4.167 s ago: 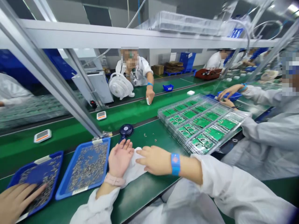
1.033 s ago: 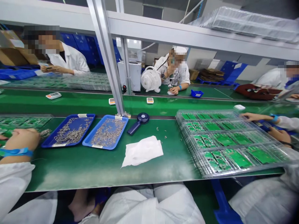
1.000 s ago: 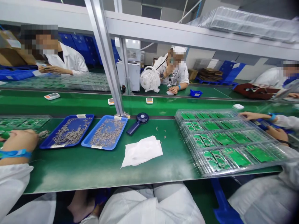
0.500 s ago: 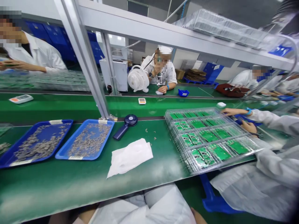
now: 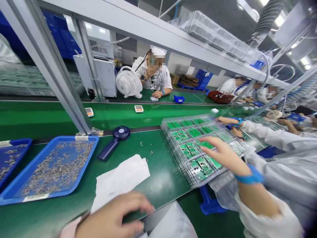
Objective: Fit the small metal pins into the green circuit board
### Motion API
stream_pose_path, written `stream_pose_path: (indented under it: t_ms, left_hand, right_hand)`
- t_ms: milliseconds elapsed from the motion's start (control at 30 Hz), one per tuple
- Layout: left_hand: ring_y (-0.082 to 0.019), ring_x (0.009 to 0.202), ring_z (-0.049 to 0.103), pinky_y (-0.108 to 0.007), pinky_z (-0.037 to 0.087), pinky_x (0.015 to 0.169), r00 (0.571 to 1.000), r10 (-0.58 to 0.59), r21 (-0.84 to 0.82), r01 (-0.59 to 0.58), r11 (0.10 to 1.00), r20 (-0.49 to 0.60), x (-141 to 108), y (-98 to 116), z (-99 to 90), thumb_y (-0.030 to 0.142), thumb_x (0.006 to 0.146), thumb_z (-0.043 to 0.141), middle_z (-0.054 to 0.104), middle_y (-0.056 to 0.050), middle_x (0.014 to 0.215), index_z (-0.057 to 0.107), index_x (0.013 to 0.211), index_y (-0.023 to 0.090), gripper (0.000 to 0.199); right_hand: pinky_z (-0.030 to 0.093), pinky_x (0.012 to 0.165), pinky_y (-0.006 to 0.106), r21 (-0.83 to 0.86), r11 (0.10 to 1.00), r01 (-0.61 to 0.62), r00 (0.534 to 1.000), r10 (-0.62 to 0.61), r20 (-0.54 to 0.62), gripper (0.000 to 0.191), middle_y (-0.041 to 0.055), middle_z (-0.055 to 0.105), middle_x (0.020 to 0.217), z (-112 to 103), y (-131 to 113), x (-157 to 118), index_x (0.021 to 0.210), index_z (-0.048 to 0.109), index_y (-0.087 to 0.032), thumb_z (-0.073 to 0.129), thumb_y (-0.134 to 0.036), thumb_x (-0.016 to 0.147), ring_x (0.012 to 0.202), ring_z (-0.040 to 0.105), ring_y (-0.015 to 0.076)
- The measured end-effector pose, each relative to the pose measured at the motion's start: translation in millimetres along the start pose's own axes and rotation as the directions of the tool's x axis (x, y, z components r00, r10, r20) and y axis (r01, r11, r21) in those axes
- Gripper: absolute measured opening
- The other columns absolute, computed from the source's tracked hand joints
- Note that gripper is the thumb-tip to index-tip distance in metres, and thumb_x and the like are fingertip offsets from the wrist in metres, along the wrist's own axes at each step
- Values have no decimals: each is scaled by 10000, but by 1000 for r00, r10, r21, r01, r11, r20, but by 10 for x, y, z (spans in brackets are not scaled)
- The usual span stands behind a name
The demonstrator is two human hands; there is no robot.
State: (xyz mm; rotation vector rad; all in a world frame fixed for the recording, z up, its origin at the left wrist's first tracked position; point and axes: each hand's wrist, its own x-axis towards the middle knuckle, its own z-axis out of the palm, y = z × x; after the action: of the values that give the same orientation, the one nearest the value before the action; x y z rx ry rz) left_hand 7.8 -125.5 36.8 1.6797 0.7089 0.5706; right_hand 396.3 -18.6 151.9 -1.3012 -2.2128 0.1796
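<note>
Right hand (image 5: 224, 154): fingers spread and released, gripping nothing, just over the stack at 2 o'clock; I can't tell if they touch it.
Left hand (image 5: 116, 215): loosely curled, empty, at the tabletop (image 5: 158, 175) edge at 6 o'clock.
Stack: clear plastic trays (image 5: 170, 132) of green circuit boards (image 5: 194, 133) at 1 o'clock.
Handling: I'd judge them light, stiff, fragile; hold the clear rim, not the boards.
Nearby: white cloth (image 5: 119, 181) at 11 o'clock; blue tray (image 5: 59, 138) of small parts at 10 o'clock.

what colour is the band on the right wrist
Bright blue. The wristband shows best in the head view, just behind the right hand.
</note>
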Motion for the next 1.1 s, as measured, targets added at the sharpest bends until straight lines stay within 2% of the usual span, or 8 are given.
stream_pose_path:
  t_ms: [67, 133, 233, 433, 667, 733, 867, 1100]
  left_hand:
    - [-221, 937, 617, -322, 472, 855, 998, 21, -328, 0, 945, 61, 340, -67, -322, 412, 874, 581, 693, -95, 1019, 721, 1021, 204, 291]
    - [-203, 859, 611, -322, 493, 742, 999, -36, -731, 32, 681, 11, 605, -219, -576, 494, 915, 465, 667, -106, 1005, 673, 1109, 189, 417]
    - [-161, 825, 589, -282, 487, 679, 983, -163, -908, -11, 418, -87, 759, -457, -763, 385, 935, 473, 634, -88, 1027, 621, 1189, 189, 353]
    - [-133, 783, 568, -261, 471, 694, 949, -313, -885, 129, 447, -20, 545, -556, -730, 302, 931, 534, 611, -73, 932, 645, 1099, 133, 263]
    - [-128, 763, 531, -243, 439, 643, 947, -321, -854, 159, 495, -10, 438, -411, -708, 343, 892, 581, 601, -60, 910, 650, 1054, 160, 254]
    - [-123, 742, 523, -238, 432, 627, 951, -305, -824, 139, 550, -43, 496, -329, -678, 350, 889, 580, 600, -56, 888, 655, 1020, 159, 244]
    - [-116, 687, 526, -224, 419, 573, 946, -257, -735, 31, 677, -197, 691, -247, -558, 393, 877, 580, 599, -44, 822, 664, 927, 156, 257]
    - [-135, 596, 523, -259, 408, 519, 895, -274, -707, -64, 704, -353, 686, -472, -445, 513, 834, 603, 607, -47, 694, 672, 808, 131, 389]
  right_hand:
    - [507, 884, 284, -256, 943, -212, 973, 227, 32, 316, 81, 722, 1061, 200, 132, 517, 1070, 700, -167, 513, -347, 891, 985, 657, 187]
    - [496, 867, 278, -428, 843, -327, 913, 399, 89, 291, 69, 732, 1039, 448, 236, 981, 1094, 687, -196, 522, -322, 890, 963, 671, 191]
    - [489, 846, 296, -501, 795, -342, 860, 480, 172, 318, 98, 734, 1050, 818, 357, 1485, 1098, 688, -191, 593, -369, 852, 981, 675, 225]
    - [473, 861, 315, -626, 686, -369, 788, 589, 181, 300, 198, 708, 1090, 1165, 476, 1836, 1027, 718, -117, 646, -321, 818, 1039, 664, 261]
    - [474, 786, 345, -659, 629, -414, 842, 539, -14, 283, 223, 714, 996, 795, 142, 1839, 949, 723, -89, 487, -214, 854, 959, 673, 297]
    - [468, 764, 319, -600, 687, -411, 881, 468, -67, 300, 146, 725, 961, 681, -126, 1698, 960, 712, -150, 441, -252, 880, 917, 667, 250]
    - [433, 576, 250, 61, 954, -295, 944, 301, -135, 186, 11, 640, 657, 743, -833, 1251, 810, 676, -174, 556, -316, 809, 598, 580, 143]
    - [412, 481, 221, 646, 617, -450, 893, 288, 347, 173, -39, 532, 600, 1609, -1328, 913, 763, 624, -178, 617, -349, 787, 501, 476, 85]
